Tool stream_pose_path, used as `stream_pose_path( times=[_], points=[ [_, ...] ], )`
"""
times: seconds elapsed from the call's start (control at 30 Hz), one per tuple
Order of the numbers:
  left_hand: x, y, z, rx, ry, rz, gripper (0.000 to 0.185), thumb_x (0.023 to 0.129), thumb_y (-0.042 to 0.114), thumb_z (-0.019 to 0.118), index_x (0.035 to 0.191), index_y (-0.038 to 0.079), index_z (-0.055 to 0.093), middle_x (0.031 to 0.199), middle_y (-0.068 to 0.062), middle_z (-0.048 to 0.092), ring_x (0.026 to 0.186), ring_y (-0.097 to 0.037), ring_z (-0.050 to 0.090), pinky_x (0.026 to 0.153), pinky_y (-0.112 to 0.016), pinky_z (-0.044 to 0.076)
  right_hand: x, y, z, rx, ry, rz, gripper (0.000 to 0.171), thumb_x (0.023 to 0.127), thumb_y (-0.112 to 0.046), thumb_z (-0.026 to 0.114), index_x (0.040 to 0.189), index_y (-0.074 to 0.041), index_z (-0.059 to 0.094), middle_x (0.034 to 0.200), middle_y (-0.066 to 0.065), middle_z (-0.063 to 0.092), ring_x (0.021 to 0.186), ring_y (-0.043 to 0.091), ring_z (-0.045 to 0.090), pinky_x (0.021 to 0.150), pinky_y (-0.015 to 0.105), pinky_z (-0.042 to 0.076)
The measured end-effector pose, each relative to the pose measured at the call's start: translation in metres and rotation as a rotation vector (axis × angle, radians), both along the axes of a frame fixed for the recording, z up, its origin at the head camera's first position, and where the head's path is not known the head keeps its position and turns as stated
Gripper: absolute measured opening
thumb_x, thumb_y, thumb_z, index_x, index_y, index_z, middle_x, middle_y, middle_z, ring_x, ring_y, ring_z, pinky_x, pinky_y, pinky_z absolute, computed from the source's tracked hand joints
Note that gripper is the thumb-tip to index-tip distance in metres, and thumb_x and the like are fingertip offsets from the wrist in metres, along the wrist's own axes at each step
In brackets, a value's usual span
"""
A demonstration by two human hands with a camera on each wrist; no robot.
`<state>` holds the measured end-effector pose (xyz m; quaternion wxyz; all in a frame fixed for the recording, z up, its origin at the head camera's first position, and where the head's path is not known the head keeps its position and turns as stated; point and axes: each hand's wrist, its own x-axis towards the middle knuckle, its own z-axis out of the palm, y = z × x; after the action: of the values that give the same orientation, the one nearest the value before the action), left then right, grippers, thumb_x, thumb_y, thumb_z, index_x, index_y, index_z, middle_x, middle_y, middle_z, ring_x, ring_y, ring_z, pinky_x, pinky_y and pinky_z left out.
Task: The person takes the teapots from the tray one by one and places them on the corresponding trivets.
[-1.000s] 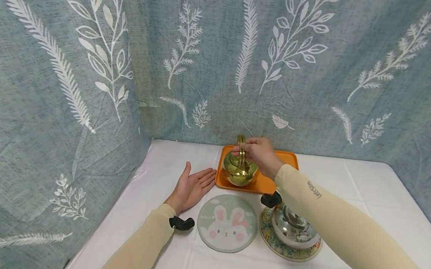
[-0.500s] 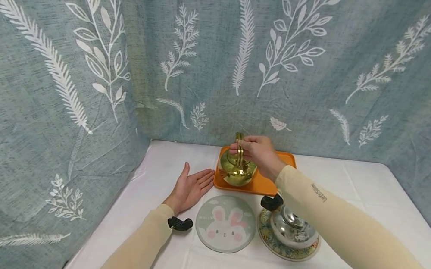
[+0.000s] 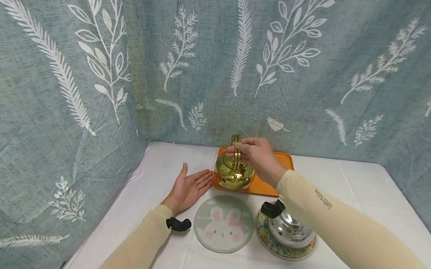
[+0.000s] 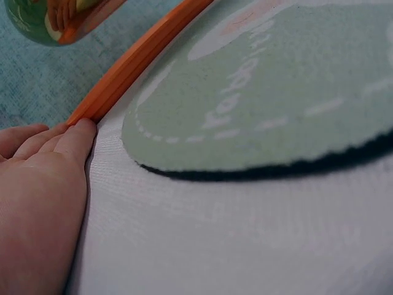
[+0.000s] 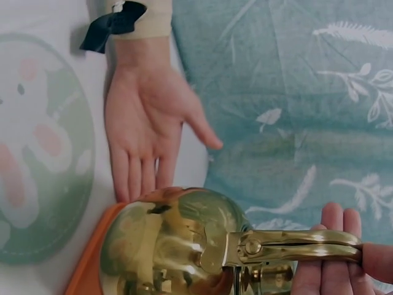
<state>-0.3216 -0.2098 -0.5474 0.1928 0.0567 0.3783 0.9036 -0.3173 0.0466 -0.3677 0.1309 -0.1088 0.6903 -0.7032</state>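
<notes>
Clerk: While the right hand (image 3: 258,155) curls its fingers round the arched handle of the brass kettle (image 3: 233,174), item one reads: kettle, gilt, held at the near-left corner of the orange tray (image 3: 276,188); whether its base is clear of the tray I cannot tell

Keeper: And the left hand (image 3: 190,188)?

Clerk: Item two: left hand, palm up, fingers straight, holding nothing; it lies on the white tablecloth (image 3: 350,186) just left of the tray, fingertips (image 4: 80,132) touching the tray's rim in the left wrist view

Keeper: Other entries, placed from the tray?

Clerk: Rabbit mat (image 3: 224,223), round, green, just in front of the tray, bare; flowered mat (image 3: 285,250), in front of the tray's right half, bearing a steel kettle (image 3: 290,230) with a black knob; leaf-print cloth (image 3: 207,56) hung behind the tray

Keeper: Step in hand?

Clerk: By my judgement, the carry-off of the brass kettle from the tray; the next move calls for a level lift over the rim and a set-down square on the bare rabbit mat

Keeper: Against the earlier frame?

Clerk: Kettle and right hand have shifted left and nearer, towards the tray's front corner; the left hand has barely moved
</notes>
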Motion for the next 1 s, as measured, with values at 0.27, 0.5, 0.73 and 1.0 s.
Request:
stream_pose_path(
  times=[0.27, 0.5, 0.73, 1.0],
  points=[
    [0.001, -0.001, -0.002, -0.021, 0.029, 0.001, 0.107, 0.107, 0.079, 0.02, 0.171, -0.006, 0.006, 0.18, -0.022, 0.003, 0.166, -0.032, 0.006, 0.134, -0.04, 0.014, 0.009, -0.002, 0.008, -0.058, 0.027, 0.037, 0.034, 0.115, -0.006, 0.053, 0.141, 0.016, 0.059, 0.116, 0.021, 0.078, 0.104, 0.025, 0.079, 0.106, 0.045, 0.059],
    [0.001, -0.002, -0.003, -0.029, 0.02, -0.001, 0.106, 0.107, 0.079, 0.02, 0.171, -0.005, 0.006, 0.18, -0.021, 0.004, 0.166, -0.032, 0.007, 0.134, -0.04, 0.015, 0.019, -0.003, 0.015, -0.061, 0.036, 0.059, 0.032, 0.115, -0.006, 0.053, 0.137, 0.015, 0.061, 0.115, 0.021, 0.078, 0.104, 0.025, 0.079, 0.106, 0.045, 0.059],
    [0.001, -0.002, -0.001, -0.029, 0.024, 0.001, 0.107, 0.107, 0.079, 0.02, 0.171, -0.005, 0.004, 0.18, -0.022, 0.003, 0.166, -0.033, 0.005, 0.134, -0.041, 0.014, 0.027, -0.002, 0.019, -0.066, 0.032, 0.078, 0.029, 0.115, -0.007, 0.054, 0.133, 0.013, 0.064, 0.116, 0.02, 0.078, 0.106, 0.026, 0.079, 0.106, 0.044, 0.059],
    [0.003, -0.002, -0.002, -0.049, 0.021, 0.007, 0.107, 0.106, 0.079, 0.02, 0.172, -0.005, 0.005, 0.18, -0.021, 0.004, 0.166, -0.033, 0.007, 0.134, -0.041, 0.014, 0.034, -0.002, 0.017, -0.072, 0.016, 0.071, 0.031, 0.115, -0.005, 0.053, 0.135, 0.016, 0.063, 0.116, 0.02, 0.078, 0.107, 0.026, 0.079, 0.108, 0.044, 0.057]
  ],
)
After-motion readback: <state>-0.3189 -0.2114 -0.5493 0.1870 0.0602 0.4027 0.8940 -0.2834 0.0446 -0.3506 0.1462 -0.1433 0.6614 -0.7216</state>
